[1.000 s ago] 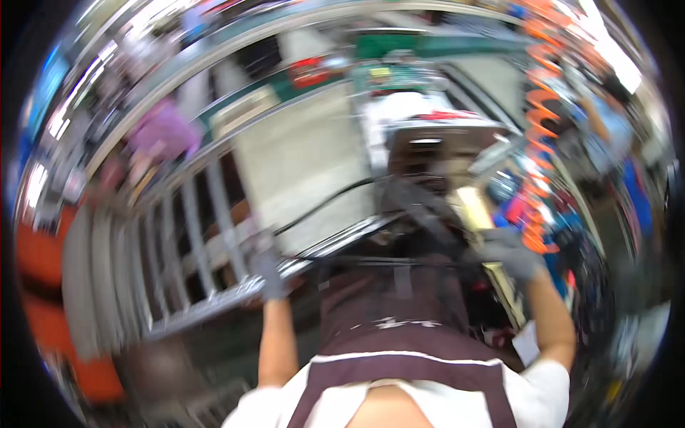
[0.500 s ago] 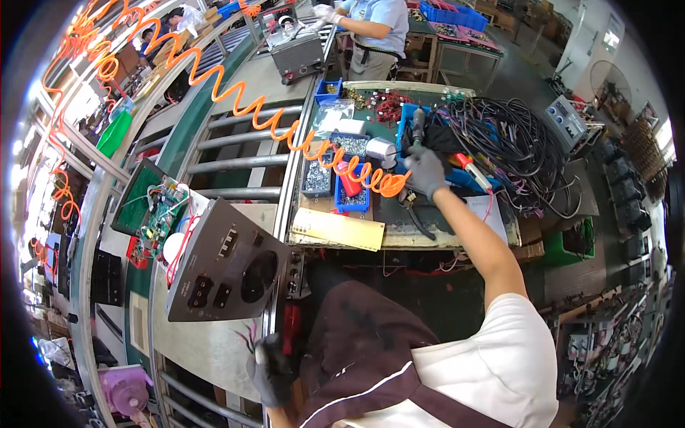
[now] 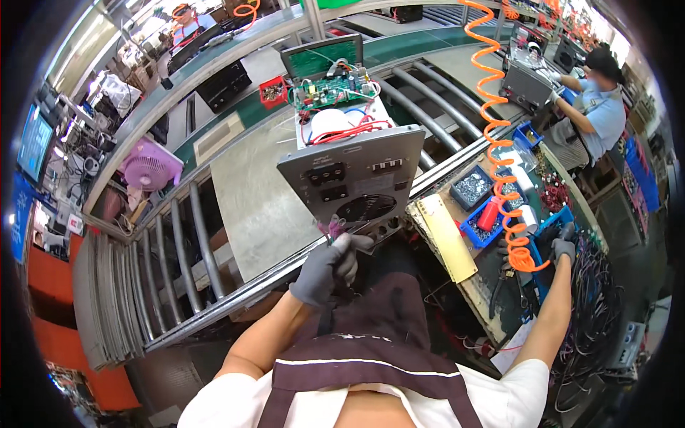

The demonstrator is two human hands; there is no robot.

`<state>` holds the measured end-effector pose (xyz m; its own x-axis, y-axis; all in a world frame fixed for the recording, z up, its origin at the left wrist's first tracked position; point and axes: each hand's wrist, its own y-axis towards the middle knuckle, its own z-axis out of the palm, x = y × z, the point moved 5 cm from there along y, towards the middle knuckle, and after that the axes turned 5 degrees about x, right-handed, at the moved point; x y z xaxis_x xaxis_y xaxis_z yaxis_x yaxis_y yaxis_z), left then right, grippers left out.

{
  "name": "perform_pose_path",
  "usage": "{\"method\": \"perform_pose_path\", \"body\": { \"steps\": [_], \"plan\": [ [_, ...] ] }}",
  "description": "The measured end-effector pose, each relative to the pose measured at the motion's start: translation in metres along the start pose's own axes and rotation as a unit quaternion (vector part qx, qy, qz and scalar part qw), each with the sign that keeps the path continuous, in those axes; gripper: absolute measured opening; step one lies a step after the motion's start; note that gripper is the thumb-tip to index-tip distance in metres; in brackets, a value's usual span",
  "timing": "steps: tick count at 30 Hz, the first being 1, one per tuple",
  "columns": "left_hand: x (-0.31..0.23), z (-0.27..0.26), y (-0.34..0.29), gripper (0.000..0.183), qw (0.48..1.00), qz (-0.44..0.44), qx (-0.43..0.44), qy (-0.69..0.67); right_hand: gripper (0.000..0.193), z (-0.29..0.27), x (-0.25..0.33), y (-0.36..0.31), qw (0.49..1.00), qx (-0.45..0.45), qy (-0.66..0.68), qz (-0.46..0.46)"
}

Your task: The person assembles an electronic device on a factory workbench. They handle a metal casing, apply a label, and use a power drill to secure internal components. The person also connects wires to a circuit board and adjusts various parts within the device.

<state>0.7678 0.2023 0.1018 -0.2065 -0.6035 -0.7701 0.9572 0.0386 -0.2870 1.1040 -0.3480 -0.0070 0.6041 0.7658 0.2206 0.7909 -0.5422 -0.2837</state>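
My left hand (image 3: 325,269), in a grey glove, is closed on a small bunch of thin pink-purple wires (image 3: 332,228). It holds them up just in front of a grey metal equipment panel (image 3: 303,167) with sockets and a round fan grille (image 3: 366,207). Behind the panel stand a green circuit board (image 3: 335,93) and red wires (image 3: 349,130). My right hand (image 3: 564,247), also gloved, reaches to a blue tray (image 3: 544,284) on the bench at the right. Its fingers look curled in; what they hold, if anything, is hidden.
An orange coiled hose (image 3: 492,93) hangs down by my right hand. Beside it are a blue bin (image 3: 477,241) with a red bottle (image 3: 488,214), a yellow strip (image 3: 446,239), pliers (image 3: 497,289) and black cables (image 3: 589,321). Rollers (image 3: 207,239) run left. A co-worker (image 3: 603,107) works at far right.
My view has turned left. My left hand has risen with the wires from beside the conveyor edge to the front of the panel. My right hand remains around the blue tray.
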Motion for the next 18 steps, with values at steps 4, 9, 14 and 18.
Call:
{"method": "perform_pose_path", "body": {
  "steps": [4, 9, 14, 18],
  "plan": [
    [-0.003, -0.017, 0.009, 0.038, 0.998, 0.012, -0.042, -0.036, 0.052, -0.063, 0.005, -0.068, 0.928, 0.079, 0.36, -0.057],
    [0.026, -0.034, 0.019, 0.039, 0.959, -0.087, 0.123, -0.239, 0.054, -0.088, -0.012, -0.189, 0.768, 0.115, 0.607, -0.17],
    [0.033, 0.011, 0.028, 0.042, 0.972, -0.092, 0.18, -0.123, 0.057, -0.048, 0.0, -0.34, 0.717, 0.219, 0.617, -0.238],
    [0.031, 0.054, 0.026, 0.038, 0.971, -0.077, 0.225, -0.022, 0.06, 0.001, 0.029, -0.425, 0.702, 0.327, 0.568, -0.28]
  ]
}}
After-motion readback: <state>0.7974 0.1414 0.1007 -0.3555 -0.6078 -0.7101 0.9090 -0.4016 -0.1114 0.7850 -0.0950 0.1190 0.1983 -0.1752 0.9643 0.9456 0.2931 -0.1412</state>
